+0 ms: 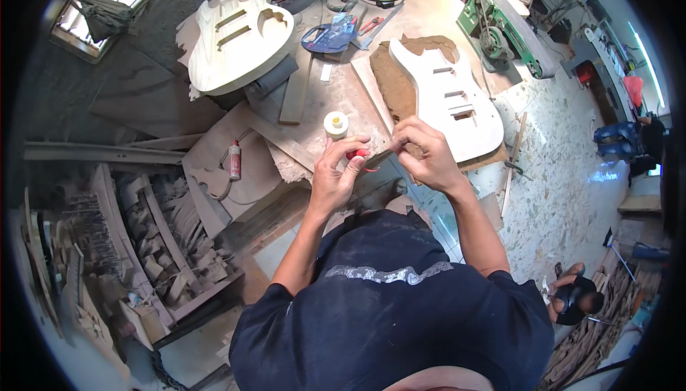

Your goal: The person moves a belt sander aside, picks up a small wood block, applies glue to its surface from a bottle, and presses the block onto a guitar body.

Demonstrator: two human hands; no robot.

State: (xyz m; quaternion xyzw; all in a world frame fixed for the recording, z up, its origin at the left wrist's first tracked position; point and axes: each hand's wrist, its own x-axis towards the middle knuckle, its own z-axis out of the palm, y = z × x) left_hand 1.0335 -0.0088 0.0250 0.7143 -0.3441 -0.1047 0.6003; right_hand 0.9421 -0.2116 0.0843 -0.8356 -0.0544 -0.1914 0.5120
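Observation:
My left hand (pixel 336 171) is closed on a small red piece (pixel 359 153), held between thumb and fingers; its exact kind is too small to tell. A thin red strip pokes out below it. Just beyond that hand stands a white bottle (pixel 336 122) with a yellowish tip. My right hand (pixel 429 157) is pinched a little to the right, fingertips together; whatever it holds is hidden. Past the right hand lies a pale electric guitar body (pixel 454 98) with cut-out slots, resting on a brown cloth (pixel 400 80). The hands are close but apart.
A second guitar body (pixel 243 37) lies at the far left of the workbench (pixel 336 77). Blue-handled tools and pliers (pixel 370 27) lie mid-bench, a green belt sander (pixel 500 34) at the far right. A red-and-white bottle (pixel 234 161) sits left. Another person (pixel 575 298) is at the lower right.

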